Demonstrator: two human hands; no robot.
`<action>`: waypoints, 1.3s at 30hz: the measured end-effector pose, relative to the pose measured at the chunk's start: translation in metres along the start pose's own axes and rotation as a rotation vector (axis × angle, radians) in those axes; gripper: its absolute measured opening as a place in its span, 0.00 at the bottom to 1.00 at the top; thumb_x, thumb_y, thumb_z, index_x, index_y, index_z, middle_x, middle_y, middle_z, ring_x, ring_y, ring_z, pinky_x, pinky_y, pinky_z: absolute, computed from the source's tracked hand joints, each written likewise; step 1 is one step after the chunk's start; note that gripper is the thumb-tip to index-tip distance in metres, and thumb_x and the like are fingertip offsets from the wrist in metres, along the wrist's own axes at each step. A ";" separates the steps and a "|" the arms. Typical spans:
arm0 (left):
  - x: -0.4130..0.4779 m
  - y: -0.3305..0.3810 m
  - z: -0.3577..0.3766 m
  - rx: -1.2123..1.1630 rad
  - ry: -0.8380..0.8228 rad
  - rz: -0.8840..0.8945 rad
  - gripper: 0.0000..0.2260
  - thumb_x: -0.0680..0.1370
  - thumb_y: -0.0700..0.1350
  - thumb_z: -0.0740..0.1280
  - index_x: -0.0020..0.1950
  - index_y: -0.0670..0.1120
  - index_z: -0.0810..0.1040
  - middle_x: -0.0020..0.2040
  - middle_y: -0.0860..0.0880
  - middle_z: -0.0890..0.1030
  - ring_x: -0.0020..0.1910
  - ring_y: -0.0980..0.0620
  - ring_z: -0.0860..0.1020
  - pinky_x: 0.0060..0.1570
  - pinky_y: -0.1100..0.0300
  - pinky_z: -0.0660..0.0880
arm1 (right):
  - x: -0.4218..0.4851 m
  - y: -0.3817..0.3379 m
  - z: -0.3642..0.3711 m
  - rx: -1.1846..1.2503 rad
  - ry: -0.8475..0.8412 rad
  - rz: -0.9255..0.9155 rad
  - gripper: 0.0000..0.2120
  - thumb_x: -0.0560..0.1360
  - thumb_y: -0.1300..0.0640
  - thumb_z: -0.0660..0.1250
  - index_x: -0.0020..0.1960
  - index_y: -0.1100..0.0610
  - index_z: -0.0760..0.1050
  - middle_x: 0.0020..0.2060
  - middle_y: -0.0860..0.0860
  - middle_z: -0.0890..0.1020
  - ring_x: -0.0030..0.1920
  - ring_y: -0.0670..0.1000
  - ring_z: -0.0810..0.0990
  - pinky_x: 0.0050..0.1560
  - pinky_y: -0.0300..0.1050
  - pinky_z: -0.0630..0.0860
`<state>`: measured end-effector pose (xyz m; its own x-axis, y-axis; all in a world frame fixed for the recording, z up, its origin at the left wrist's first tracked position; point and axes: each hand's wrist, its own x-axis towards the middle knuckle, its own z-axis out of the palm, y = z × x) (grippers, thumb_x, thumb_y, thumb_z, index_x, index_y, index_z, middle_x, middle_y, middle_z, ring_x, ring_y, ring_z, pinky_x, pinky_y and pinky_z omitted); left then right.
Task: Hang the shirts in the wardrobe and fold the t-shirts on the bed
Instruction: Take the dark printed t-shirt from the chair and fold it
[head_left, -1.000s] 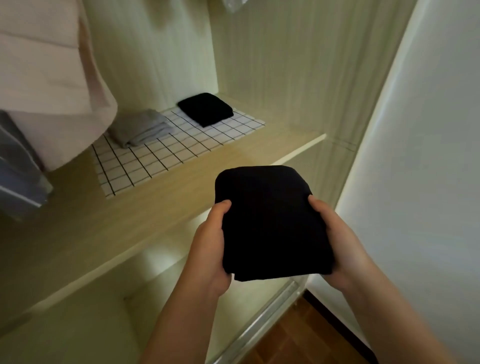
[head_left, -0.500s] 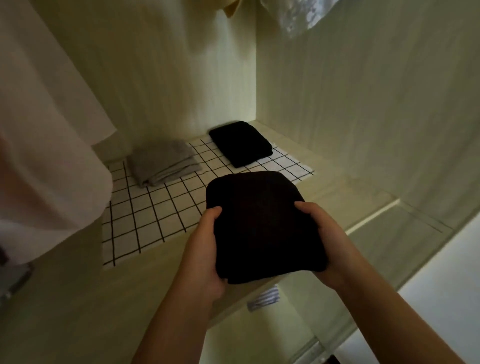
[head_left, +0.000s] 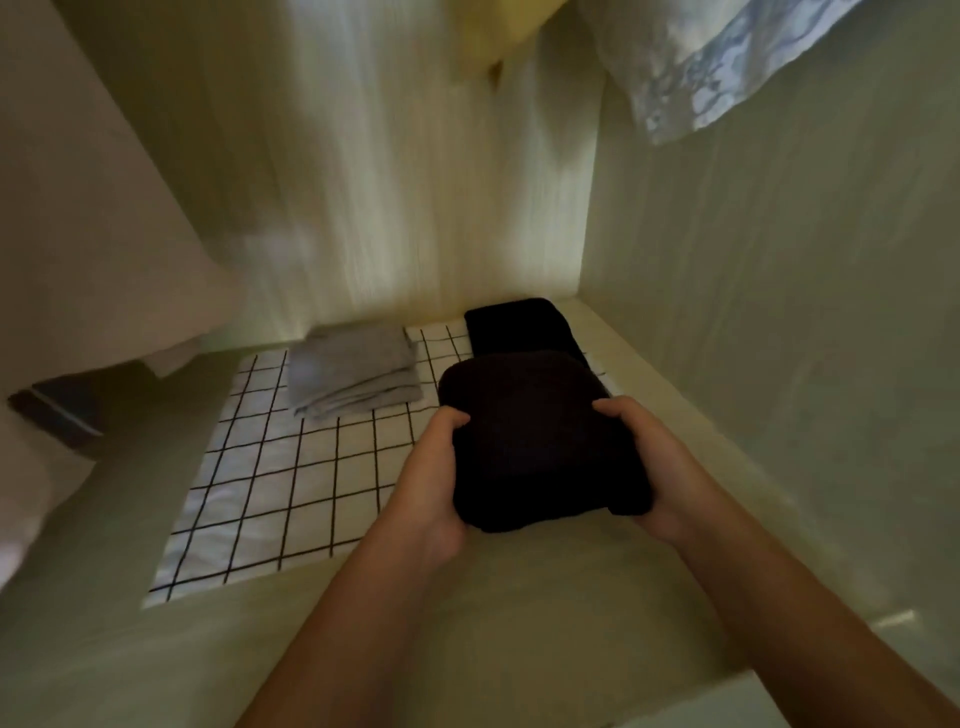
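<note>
wardrobe shelf (head_left: 519, 597) lay under the black t-shirt (head_left: 535, 441), carried in over it within the last second; left hand (head_left: 431, 483) and right hand (head_left: 649, 467) kept their grip clamped on its sides, just short of the black pile (head_left: 514, 325), with the grey pile (head_left: 353, 374) alongside. set-down seemed near.

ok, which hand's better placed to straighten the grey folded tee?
Left, probably: left hand grips the held black t-shirt nearest the grey tee; right hand grips its far edge, by the wall.
</note>
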<state>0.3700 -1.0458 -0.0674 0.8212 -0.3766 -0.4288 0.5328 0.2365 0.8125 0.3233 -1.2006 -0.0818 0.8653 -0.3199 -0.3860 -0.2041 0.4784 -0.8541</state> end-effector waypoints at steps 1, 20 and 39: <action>0.007 0.000 0.006 0.002 -0.001 -0.012 0.10 0.78 0.49 0.60 0.50 0.47 0.79 0.42 0.46 0.84 0.45 0.47 0.81 0.36 0.56 0.76 | 0.005 -0.004 -0.005 0.002 -0.001 0.003 0.10 0.76 0.50 0.62 0.49 0.55 0.78 0.30 0.49 0.83 0.28 0.48 0.81 0.21 0.36 0.71; 0.050 -0.018 0.015 0.245 0.051 0.017 0.11 0.80 0.50 0.59 0.50 0.45 0.77 0.45 0.44 0.82 0.44 0.48 0.80 0.44 0.56 0.76 | 0.040 -0.006 -0.031 -0.128 0.038 0.080 0.10 0.75 0.49 0.62 0.42 0.55 0.75 0.23 0.49 0.77 0.22 0.47 0.76 0.20 0.36 0.68; 0.060 0.003 0.015 0.218 -0.042 0.025 0.12 0.81 0.50 0.57 0.55 0.45 0.76 0.45 0.46 0.80 0.47 0.47 0.78 0.47 0.53 0.75 | 0.030 -0.021 -0.025 -0.011 0.021 -0.045 0.11 0.76 0.51 0.62 0.51 0.56 0.77 0.38 0.52 0.83 0.38 0.51 0.81 0.29 0.40 0.74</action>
<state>0.4182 -1.0809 -0.0846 0.8218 -0.4111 -0.3946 0.4521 0.0488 0.8906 0.3416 -1.2406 -0.0845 0.8641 -0.3577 -0.3539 -0.1703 0.4540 -0.8746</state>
